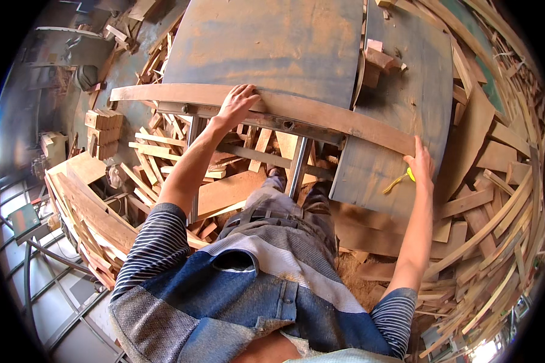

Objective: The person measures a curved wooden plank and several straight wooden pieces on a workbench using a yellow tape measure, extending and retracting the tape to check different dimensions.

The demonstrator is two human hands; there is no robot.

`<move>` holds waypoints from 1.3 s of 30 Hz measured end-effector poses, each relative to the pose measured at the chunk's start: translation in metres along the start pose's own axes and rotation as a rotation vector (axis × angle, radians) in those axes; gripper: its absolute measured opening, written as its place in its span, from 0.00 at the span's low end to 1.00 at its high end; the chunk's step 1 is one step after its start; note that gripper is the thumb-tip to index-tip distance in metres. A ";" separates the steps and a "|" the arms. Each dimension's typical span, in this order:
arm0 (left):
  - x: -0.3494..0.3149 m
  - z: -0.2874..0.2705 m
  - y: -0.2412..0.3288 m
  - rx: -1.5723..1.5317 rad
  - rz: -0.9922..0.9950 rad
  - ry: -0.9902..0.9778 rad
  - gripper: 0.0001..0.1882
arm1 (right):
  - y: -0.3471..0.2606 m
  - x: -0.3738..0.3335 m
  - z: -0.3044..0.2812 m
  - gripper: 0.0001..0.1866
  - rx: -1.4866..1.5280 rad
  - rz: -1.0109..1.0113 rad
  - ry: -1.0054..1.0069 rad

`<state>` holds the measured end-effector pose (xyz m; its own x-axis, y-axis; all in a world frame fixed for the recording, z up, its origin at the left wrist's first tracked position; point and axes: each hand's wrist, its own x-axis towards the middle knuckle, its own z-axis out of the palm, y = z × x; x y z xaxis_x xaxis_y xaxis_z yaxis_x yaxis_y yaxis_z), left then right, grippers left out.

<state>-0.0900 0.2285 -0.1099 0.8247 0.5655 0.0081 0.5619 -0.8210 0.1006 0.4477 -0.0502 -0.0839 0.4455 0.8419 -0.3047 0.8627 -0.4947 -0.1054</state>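
A long wooden board [339, 119] lies across the near edge of a large metal table top [266, 42], its right end reaching over a second, narrower metal surface [369, 172]. My left hand [238, 104] grips the board near its middle, fingers bent over the far edge. At the right end, my right hand [421, 160] closes on the board's tip, thumb on the near side. Just under that hand, a small bright yellow thing with a tan strap or cord [396, 183] rests on the narrower surface; I cannot make out its kind.
Wood offcuts [378, 60] sit on the right table surface. Stacked blocks [103, 130] and a pile of curved boards [91, 209] stand at left. Long strips and scraps [490, 212] crowd the right side. Metal legs [299, 169] support the table near my feet, among more scraps.
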 end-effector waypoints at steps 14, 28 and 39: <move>0.055 -0.001 -0.031 -0.031 -0.003 -0.019 0.32 | -0.005 0.062 -0.028 0.45 -0.073 -0.063 -0.044; 0.073 -0.003 -0.043 -0.032 -0.002 -0.010 0.28 | -0.010 0.081 -0.037 0.45 -0.030 -0.079 -0.020; 0.098 0.001 -0.055 -0.063 -0.055 -0.032 0.32 | -0.003 0.091 -0.034 0.44 -0.058 -0.078 0.004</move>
<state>-0.0397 0.3293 -0.1155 0.7948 0.6060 -0.0312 0.6023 -0.7816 0.1620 0.4933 0.0354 -0.0793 0.3771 0.8783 -0.2939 0.9071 -0.4143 -0.0741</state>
